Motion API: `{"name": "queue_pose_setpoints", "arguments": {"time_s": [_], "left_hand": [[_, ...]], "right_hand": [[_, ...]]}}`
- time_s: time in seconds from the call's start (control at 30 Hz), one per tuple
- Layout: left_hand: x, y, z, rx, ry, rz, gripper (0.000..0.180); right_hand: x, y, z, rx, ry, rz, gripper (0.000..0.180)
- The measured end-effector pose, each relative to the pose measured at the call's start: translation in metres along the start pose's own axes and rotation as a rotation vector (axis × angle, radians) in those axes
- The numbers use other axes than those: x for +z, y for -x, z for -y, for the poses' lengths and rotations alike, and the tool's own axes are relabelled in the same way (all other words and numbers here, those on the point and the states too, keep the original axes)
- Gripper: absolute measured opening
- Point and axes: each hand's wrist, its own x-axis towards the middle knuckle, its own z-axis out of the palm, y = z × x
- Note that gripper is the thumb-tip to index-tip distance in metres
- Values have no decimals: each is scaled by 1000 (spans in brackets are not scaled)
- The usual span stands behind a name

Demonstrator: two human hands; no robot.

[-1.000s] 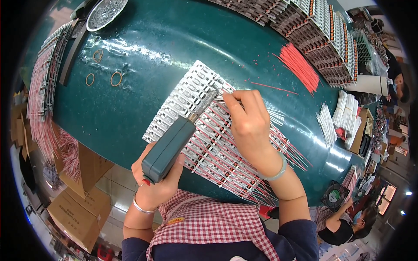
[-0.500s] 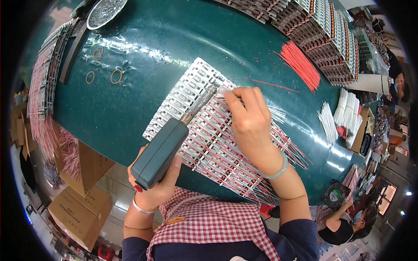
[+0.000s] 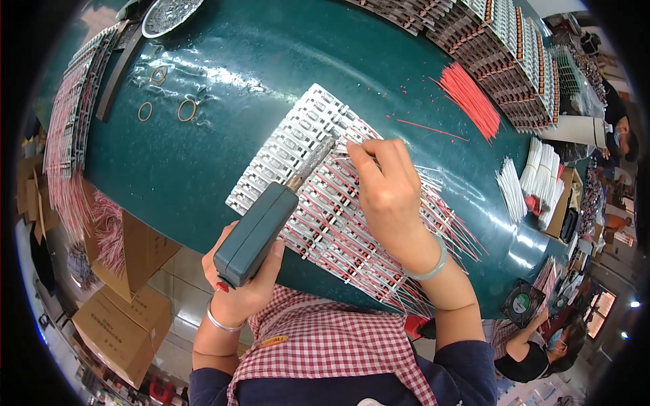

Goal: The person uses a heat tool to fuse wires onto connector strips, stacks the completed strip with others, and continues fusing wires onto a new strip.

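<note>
A board of small white modules in rows (image 3: 274, 152) lies at a slant on the green table, with red and white wires (image 3: 352, 237) strung across its right part. My left hand (image 3: 247, 287) is wrapped round a dark green gun-shaped tool (image 3: 254, 233) with a red part at its rear. The tool's rough grey tip (image 3: 318, 159) reaches the modules near the board's upper middle. Right beside that tip, my right hand (image 3: 387, 189) is pinched on a thin white wire (image 3: 342, 150); its far end is hidden under the fingers.
Red wires (image 3: 470, 101) lie loose at the right, near bundles of white wires (image 3: 538, 176). Stacked modules (image 3: 501, 61) rise behind them. A bowl of grey bits (image 3: 169, 17) and rubber bands (image 3: 187, 110) are at the left. A co-worker (image 3: 535, 345) sits at lower right.
The whole view has shifted slightly. My right fingertips sit a little lower on the board, and fewer white wires show at them. The left hand keeps the tool at nearly the same spot.
</note>
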Motion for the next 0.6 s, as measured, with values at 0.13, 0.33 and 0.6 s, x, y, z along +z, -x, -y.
{"name": "queue_pose_setpoints", "arguments": {"time_s": [0.13,0.33,0.6], "left_hand": [[2,0,0,-47,51,-3,22],[3,-3,0,-21,35,6,21],[-2,2,3,3,-16,5,22]], "right_hand": [[0,0,0,5,15,8,30],[2,-2,1,-8,28,2,28],[1,-1,1,-17,58,12,27]]}}
